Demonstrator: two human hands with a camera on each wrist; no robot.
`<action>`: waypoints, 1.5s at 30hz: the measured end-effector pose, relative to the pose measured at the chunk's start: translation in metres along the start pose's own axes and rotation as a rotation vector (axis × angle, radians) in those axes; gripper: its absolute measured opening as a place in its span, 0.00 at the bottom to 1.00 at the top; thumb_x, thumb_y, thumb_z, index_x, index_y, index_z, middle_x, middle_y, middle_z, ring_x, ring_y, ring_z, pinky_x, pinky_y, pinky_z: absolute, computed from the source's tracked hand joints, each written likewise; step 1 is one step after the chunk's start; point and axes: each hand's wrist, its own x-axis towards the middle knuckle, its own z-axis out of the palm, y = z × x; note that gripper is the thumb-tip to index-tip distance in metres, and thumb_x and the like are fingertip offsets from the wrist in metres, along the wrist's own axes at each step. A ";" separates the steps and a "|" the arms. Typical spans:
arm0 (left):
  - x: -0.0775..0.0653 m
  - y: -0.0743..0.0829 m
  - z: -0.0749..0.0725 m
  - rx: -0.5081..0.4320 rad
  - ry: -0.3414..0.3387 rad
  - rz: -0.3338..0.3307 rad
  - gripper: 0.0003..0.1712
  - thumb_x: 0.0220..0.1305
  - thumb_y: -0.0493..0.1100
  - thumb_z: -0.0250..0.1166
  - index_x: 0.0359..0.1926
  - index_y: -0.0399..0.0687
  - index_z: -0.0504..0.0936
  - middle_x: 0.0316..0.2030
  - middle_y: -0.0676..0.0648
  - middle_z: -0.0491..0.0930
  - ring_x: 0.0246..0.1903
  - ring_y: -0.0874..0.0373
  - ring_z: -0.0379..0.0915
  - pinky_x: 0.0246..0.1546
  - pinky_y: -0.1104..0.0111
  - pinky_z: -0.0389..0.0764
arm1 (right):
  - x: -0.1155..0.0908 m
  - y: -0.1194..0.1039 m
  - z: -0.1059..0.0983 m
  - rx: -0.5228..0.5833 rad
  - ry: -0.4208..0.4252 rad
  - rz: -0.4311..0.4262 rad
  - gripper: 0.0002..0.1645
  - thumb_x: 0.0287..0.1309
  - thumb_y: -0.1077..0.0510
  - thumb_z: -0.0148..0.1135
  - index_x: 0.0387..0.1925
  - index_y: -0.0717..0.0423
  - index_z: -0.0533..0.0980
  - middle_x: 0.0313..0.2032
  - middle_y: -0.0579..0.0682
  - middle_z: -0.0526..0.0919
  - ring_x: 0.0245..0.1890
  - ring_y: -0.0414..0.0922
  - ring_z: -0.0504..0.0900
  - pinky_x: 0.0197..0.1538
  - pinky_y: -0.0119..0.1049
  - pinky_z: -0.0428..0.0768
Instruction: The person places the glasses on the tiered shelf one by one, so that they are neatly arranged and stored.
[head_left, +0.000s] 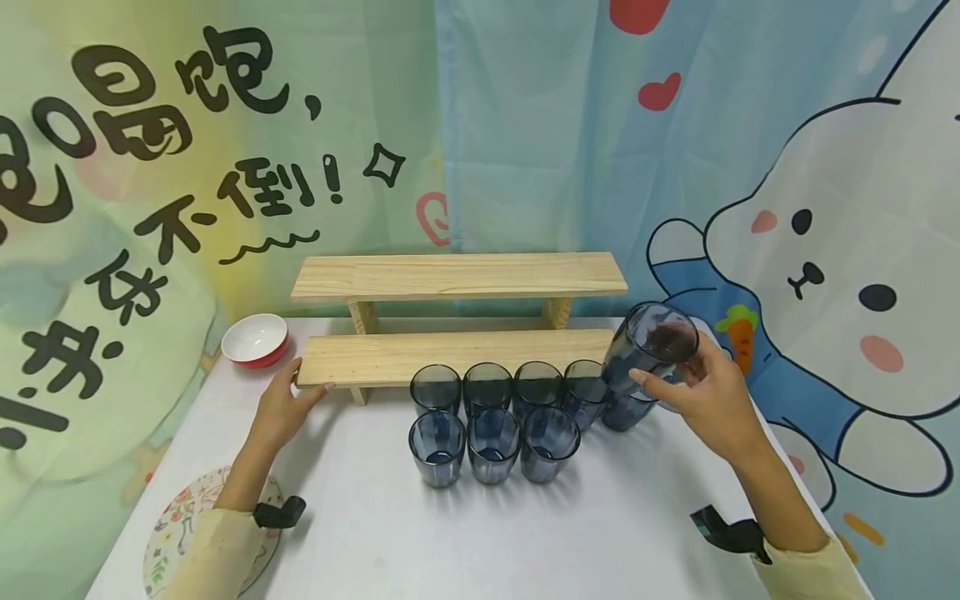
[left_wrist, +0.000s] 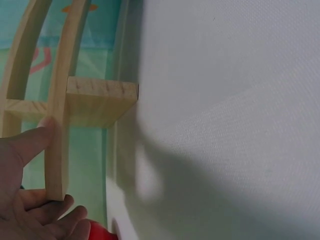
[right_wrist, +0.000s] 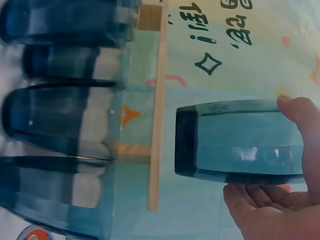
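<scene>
My right hand (head_left: 716, 404) grips a blue glass tumbler (head_left: 633, 354) between thumb and fingers, raised by the right end of the lower shelf board. In the right wrist view this tumbler (right_wrist: 235, 142) is above the board's level, its thick base toward the shelf. At the left end of the two-tier wooden shelf (head_left: 450, 354), my left hand (head_left: 281, 412) holds the lower board, thumb on one face and fingers round the end. Several more blue tumblers (head_left: 493, 446) stand upright in two rows on the table before the shelf; one behind the raised tumbler is partly hidden.
A small bowl (head_left: 255, 340), white inside and red outside, sits left of the shelf. A flower-patterned plate (head_left: 176, 533) lies at the front left, partly under the left forearm. The white table (head_left: 360, 517) backs onto a printed curtain (head_left: 517, 125).
</scene>
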 end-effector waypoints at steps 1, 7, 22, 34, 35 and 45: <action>0.000 0.000 0.000 -0.001 -0.001 -0.001 0.50 0.75 0.54 0.66 0.81 0.30 0.51 0.77 0.24 0.57 0.78 0.27 0.50 0.77 0.36 0.54 | 0.005 0.000 -0.001 0.011 0.007 -0.006 0.37 0.65 0.56 0.75 0.69 0.63 0.69 0.66 0.58 0.73 0.75 0.60 0.71 0.64 0.16 0.68; 0.000 -0.001 0.001 -0.003 -0.005 -0.005 0.51 0.76 0.54 0.66 0.81 0.29 0.51 0.77 0.24 0.56 0.78 0.28 0.49 0.78 0.37 0.53 | 0.036 0.003 0.001 0.076 0.040 -0.028 0.34 0.67 0.57 0.73 0.69 0.62 0.71 0.60 0.49 0.74 0.63 0.36 0.76 0.61 0.15 0.73; -0.002 0.000 0.001 -0.006 -0.004 -0.010 0.48 0.76 0.52 0.65 0.80 0.30 0.52 0.76 0.24 0.58 0.78 0.28 0.51 0.77 0.36 0.54 | 0.112 0.003 0.015 0.165 0.036 0.048 0.40 0.67 0.43 0.72 0.71 0.53 0.67 0.61 0.47 0.74 0.70 0.46 0.72 0.75 0.45 0.71; 0.000 0.000 0.000 0.008 0.003 -0.008 0.48 0.76 0.51 0.66 0.80 0.29 0.52 0.77 0.25 0.57 0.78 0.28 0.51 0.77 0.37 0.54 | 0.169 0.012 0.026 0.125 0.081 0.023 0.26 0.68 0.41 0.70 0.53 0.50 0.70 0.40 0.46 0.70 0.39 0.45 0.68 0.40 0.38 0.67; 0.000 0.000 -0.001 0.009 0.003 -0.007 0.48 0.76 0.51 0.66 0.80 0.29 0.52 0.77 0.25 0.57 0.78 0.28 0.51 0.77 0.37 0.55 | 0.172 0.013 0.027 0.119 0.088 0.021 0.27 0.67 0.39 0.70 0.52 0.50 0.70 0.39 0.46 0.70 0.38 0.45 0.68 0.40 0.38 0.67; 0.000 0.000 -0.001 0.015 0.009 0.000 0.49 0.75 0.52 0.66 0.80 0.28 0.53 0.77 0.24 0.57 0.77 0.27 0.51 0.76 0.36 0.55 | 0.191 0.022 0.037 0.078 0.101 0.049 0.35 0.65 0.34 0.69 0.55 0.55 0.70 0.42 0.48 0.70 0.41 0.45 0.68 0.43 0.42 0.67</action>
